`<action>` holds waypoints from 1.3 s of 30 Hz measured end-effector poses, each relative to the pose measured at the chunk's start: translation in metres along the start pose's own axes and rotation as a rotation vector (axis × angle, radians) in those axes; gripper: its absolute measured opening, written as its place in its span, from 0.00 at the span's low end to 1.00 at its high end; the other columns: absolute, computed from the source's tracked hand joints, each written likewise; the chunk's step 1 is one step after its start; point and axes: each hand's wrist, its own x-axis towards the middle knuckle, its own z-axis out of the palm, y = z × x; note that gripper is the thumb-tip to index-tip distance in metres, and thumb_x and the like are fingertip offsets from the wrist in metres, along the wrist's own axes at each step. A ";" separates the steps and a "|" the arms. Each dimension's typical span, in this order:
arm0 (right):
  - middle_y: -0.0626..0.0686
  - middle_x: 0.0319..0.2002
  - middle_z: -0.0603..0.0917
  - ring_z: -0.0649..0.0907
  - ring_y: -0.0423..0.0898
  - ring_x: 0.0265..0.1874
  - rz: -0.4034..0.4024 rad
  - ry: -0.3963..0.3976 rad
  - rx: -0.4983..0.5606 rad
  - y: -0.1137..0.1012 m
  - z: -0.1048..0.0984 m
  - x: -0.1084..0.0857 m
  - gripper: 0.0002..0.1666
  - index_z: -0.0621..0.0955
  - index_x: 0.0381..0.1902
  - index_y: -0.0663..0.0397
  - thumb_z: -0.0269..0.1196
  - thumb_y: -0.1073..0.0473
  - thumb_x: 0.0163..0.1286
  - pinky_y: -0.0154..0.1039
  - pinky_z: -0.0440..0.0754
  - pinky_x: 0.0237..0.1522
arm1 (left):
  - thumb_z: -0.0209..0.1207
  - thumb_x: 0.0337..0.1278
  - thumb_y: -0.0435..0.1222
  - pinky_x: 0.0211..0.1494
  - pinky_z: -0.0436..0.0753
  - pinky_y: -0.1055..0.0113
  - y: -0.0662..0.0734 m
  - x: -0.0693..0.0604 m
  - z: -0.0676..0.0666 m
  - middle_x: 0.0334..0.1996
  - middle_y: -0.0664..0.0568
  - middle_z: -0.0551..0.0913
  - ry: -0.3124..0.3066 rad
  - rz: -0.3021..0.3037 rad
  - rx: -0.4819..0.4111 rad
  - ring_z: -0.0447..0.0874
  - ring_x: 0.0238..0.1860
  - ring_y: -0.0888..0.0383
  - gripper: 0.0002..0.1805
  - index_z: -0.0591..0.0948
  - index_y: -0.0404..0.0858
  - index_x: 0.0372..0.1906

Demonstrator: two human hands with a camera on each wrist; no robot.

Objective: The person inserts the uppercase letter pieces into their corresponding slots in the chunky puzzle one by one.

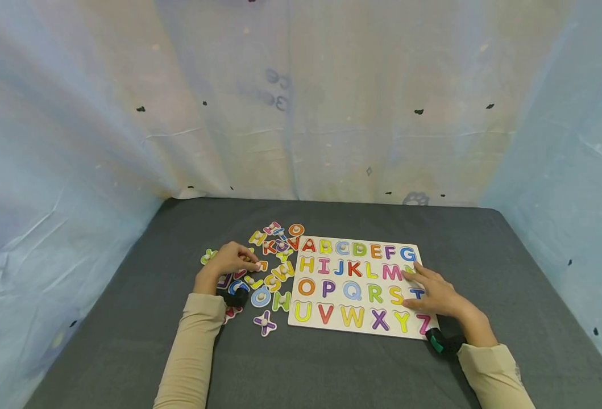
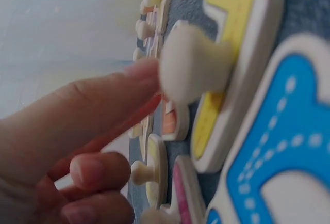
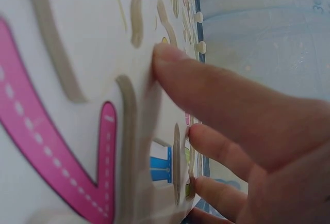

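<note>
Among the loose letter pieces, my left hand [image 1: 231, 259] has its thumb and a finger at the knob of an orange letter piece [image 1: 264, 265]. In the left wrist view that orange piece [image 2: 169, 123] lies partly behind a yellow piece [image 2: 242, 7], whose large knob hides the fingertips. The white alphabet board [image 1: 341, 329] lies flat to the right of the pieces. Knobs stand on some letters in its top row. My right hand [image 1: 437, 291] rests on the board's right side with fingers spread, near the T [image 1: 416, 293]. In the right wrist view its thumb [image 3: 180, 66] touches the board.
Loose knobbed letters lie crowded along the board's left edge, with a purple X [image 1: 265, 324] at the near side and an orange O [image 1: 296, 229] at the far side. A dark grey cloth [image 1: 362, 369] covers the table; pale curtains [image 1: 341, 113] hang around it.
</note>
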 end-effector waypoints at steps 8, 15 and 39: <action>0.73 0.72 0.55 0.57 0.77 0.67 -0.006 0.002 -0.009 0.002 0.000 0.001 0.47 0.69 0.68 0.57 0.71 0.44 0.54 0.79 0.56 0.57 | 0.65 0.55 0.35 0.27 0.65 0.68 -0.002 -0.002 -0.001 0.17 0.50 0.77 -0.016 0.062 -0.016 0.64 0.19 0.61 0.10 0.88 0.34 0.40; 0.73 0.72 0.56 0.58 0.77 0.67 -0.010 0.003 -0.024 0.003 0.001 0.002 0.47 0.69 0.68 0.57 0.71 0.44 0.54 0.79 0.58 0.56 | 0.65 0.56 0.35 0.24 0.63 0.70 -0.002 0.000 0.000 0.14 0.50 0.74 -0.033 0.085 -0.049 0.60 0.16 0.62 0.10 0.88 0.34 0.41; 0.73 0.71 0.57 0.59 0.77 0.66 -0.027 0.033 -0.015 0.003 0.003 0.002 0.46 0.71 0.66 0.58 0.72 0.46 0.53 0.79 0.58 0.55 | 0.68 0.52 0.41 0.29 0.65 0.69 0.012 0.001 0.005 0.16 0.56 0.64 0.091 0.141 -0.103 0.59 0.18 0.61 0.11 0.87 0.38 0.37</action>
